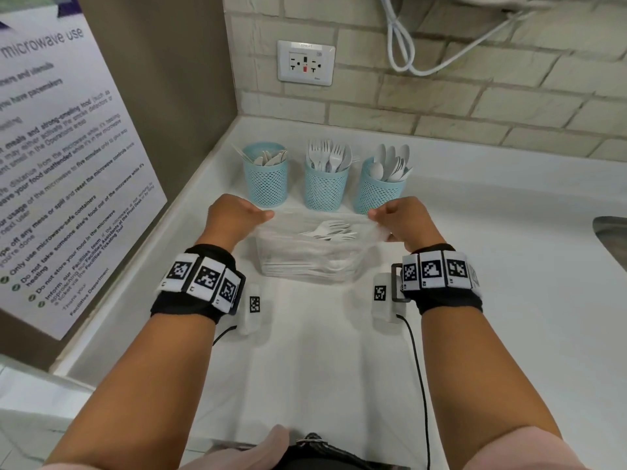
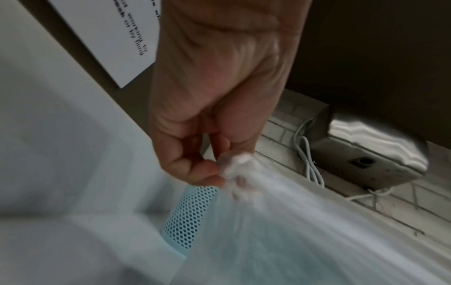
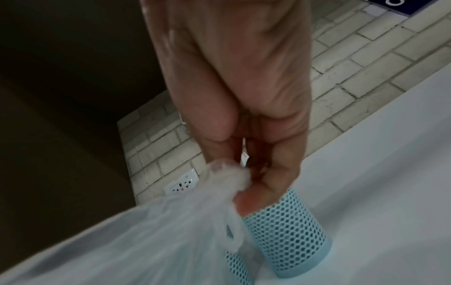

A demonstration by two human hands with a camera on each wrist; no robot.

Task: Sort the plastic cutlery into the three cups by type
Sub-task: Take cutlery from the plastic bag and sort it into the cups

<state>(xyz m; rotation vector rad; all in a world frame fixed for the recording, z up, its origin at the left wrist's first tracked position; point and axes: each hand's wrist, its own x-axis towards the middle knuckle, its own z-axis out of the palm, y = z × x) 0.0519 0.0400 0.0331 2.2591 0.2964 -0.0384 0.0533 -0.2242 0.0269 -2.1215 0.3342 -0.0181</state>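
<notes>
A clear plastic bag [image 1: 315, 252] of white cutlery lies on the white desk [image 1: 475, 300] between the two hands, stretched wide at its mouth. The left hand [image 1: 234, 217] pinches a bunched bit of the bag's film between thumb and curled fingers [image 2: 195, 169] at the bag's left end; the right hand [image 1: 403, 220] pinches the other end the same way, the film gathered in a knot at its fingertips [image 3: 246, 200]. Inside the bag a few forks [image 1: 329, 230] show near the top, with more stacked pieces below — too blurred through the film to count. Just beyond the bag, toward the back edge of the desk, three blue mesh cups stand in a row. The left cup [image 1: 265, 174], nearest the back-left corner, holds pieces that look like knives. The middle cup [image 1: 326, 184] holds forks, tines up, and the right cup [image 1: 380, 189] holds spoons — the number in each is past counting. The right hand hangs just in front of the right cup, the left hand just in front of the left cup.
</notes>
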